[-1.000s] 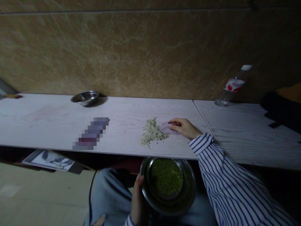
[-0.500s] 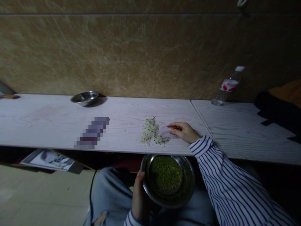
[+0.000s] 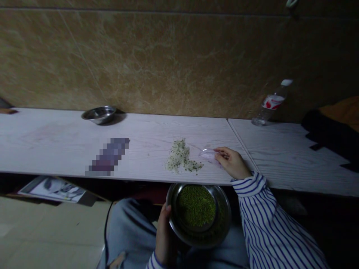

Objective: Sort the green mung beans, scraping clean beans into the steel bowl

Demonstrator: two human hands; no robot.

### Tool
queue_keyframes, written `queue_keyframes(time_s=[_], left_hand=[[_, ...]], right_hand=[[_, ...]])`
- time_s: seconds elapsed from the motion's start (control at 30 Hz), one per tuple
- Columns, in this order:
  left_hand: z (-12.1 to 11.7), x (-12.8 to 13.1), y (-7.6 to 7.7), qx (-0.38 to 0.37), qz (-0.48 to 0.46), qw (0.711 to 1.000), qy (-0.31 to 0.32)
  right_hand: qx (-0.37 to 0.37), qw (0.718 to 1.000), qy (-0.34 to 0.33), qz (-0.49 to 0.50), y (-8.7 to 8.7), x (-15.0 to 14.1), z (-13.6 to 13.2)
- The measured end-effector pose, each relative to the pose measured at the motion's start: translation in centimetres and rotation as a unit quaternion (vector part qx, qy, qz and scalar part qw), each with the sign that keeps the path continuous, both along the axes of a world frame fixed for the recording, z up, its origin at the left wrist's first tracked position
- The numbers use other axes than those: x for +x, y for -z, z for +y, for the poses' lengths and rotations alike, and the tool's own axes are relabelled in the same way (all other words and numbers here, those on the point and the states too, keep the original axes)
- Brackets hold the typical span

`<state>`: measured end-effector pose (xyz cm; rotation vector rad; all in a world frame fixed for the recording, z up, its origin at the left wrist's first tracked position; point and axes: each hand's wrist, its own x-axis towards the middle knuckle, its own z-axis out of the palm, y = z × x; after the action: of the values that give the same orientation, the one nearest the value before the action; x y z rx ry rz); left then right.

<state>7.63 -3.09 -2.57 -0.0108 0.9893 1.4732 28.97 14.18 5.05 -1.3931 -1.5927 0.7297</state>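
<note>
My left hand [image 3: 164, 231] grips the left side of a steel bowl [image 3: 225, 224], held over my lap just below the table's front edge. Green mung beans [image 3: 196, 205] lie across the bowl's bottom. My right hand [image 3: 234, 163] pinches a clear, thin plastic piece with a rounded edge [image 3: 208, 154], low over the tabletop; its exact kind is hard to make out. Left of it, a loose heap of white rice grains mixed with green beans [image 3: 179, 157] is spread on the table, with a small gap between heap and plastic.
A second steel bowl [image 3: 99, 114] stands by the wall at the back left. Nearer is a blurred-out flat object [image 3: 108, 157]. A plastic bottle [image 3: 272, 102] stands at the back right beside dark cloth [image 3: 328, 127]. A seam [image 3: 242, 144] crosses the white table [image 3: 146, 129].
My right hand has drawn the clear plastic piece rightward, away from the edge of the rice and bean heap. The left hand still holds the bowl in nearly the same place.
</note>
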Motion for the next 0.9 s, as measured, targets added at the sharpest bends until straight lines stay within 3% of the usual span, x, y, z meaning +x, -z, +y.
queue_keyframes(time_s=[0.37, 0.67, 0.9], left_hand=[[-0.2, 0.8, -1.1, -0.006, 0.031, 0.999, 0.006], [-0.2, 1.0, -1.1, 0.004, 0.008, 1.0, 0.003], [-0.1, 1.1, -1.5, 0.011, 0.004, 1.0, 0.008]], right_hand=[[-0.014, 0.998, -0.059, 0.004, -0.6, -0.4, -1.0], [-0.042, 0.988, -0.144, 0.033, -1.0, -0.7, -1.5], [-0.046, 0.984, -0.167, 0.032, -1.3, -0.6, -1.8]])
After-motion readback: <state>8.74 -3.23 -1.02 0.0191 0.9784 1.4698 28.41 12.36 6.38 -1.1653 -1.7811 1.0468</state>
